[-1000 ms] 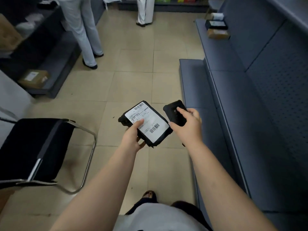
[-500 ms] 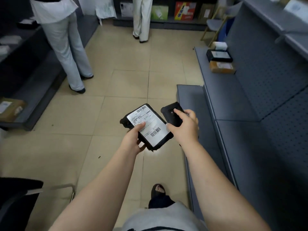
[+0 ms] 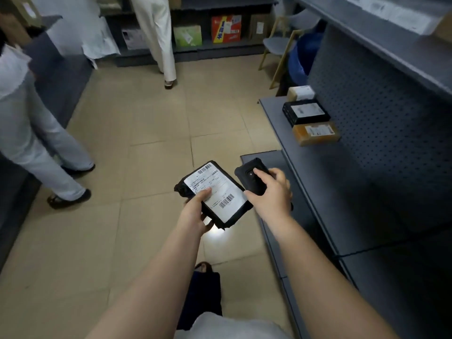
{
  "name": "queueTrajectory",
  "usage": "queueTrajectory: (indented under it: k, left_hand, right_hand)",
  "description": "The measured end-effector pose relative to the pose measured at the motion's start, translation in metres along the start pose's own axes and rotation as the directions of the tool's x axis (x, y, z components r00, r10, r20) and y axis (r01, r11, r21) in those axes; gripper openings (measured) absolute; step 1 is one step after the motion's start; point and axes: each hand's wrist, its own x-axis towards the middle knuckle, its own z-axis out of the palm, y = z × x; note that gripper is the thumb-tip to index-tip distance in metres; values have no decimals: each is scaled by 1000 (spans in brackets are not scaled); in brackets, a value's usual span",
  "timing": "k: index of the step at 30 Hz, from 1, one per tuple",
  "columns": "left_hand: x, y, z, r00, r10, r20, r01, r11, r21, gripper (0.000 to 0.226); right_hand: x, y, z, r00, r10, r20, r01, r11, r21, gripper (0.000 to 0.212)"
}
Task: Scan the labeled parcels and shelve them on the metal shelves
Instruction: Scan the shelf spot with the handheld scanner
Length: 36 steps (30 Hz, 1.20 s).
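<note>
My left hand (image 3: 195, 211) grips the black parcel (image 3: 215, 194) label-up, so the scanner (image 3: 252, 177) clasped in my right hand (image 3: 271, 192), just beside it, can read the barcode.

Left hand (image 3: 195, 211) grips labeled parcel (image 3: 215, 194) — right hand (image 3: 271, 192) grips scanner (image 3: 252, 177).

Black parcel (image 3: 215, 194) with white barcoded label, black scanner (image 3: 252, 177), grey perforated shelves (image 3: 367, 123), beige tiles (image 3: 146, 167)

Single head-worn view, downward and forward, close above tiled floor (image 3: 156, 148).
</note>
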Motion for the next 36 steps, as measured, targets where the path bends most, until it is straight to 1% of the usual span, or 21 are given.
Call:
queueTrajectory:
  k: [4,6,8,11,14,16,20,25,27,29,31,34,36]
  left_hand:
    - [72,67,66,994,-60,91,43,983,177,40]
    - [104,93,99,987,-91,135,53,964,262,36]
    - [133,109,136,979,-107,173,46,945,325,35]
    - [165,108,189,958,-141,250,28,912,408,35]
    - [189,88,241,909,-172,381,-48,863,503,43]
    - [201,79,278,882,-197,427,-76,836,543,48]
    - [228,74,340,884,-267,384,-30,787,616,52]
    - [254,74,388,907,-319,274,34,705,708,84]
    - [264,70,404,901,-362,240,56,645,762,91]
    - [276,63,421,879,-412,241,52,583,811,94]
    - [292,54,438,850,-465,246,27,506,862,96]
    - [312,39,461,797,-556,237,-27,360,933,97]
    - [324,27,474,776,-596,204,-63,248,967,101]
  right_hand:
    - [84,-4,15,988,136,-78,-136,991,2,58]
    - [116,-2,17,969,212,-126,-211,977,17,59]
    - [142,3,15,936,296,-193,-291,955,55,59]
    - [170,20,6,882,357,-307,-341,934,108,60]
    - [197,43,-8,832,398,-387,-379,917,127,60]
    - [221,61,-17,807,413,-422,-405,907,115,61]
    - [266,93,-29,765,491,-416,-482,866,134,62]
    - [303,116,-41,668,601,-439,-581,790,197,62]
    - [313,126,-44,619,650,-441,-623,748,229,63]
    - [322,135,-45,567,696,-441,-656,705,270,65]
    - [330,142,-44,493,741,-456,-689,653,315,66]
    - [334,144,-40,402,780,-480,-755,579,308,64]
    - [332,142,-35,316,808,-496,-787,516,338,62]
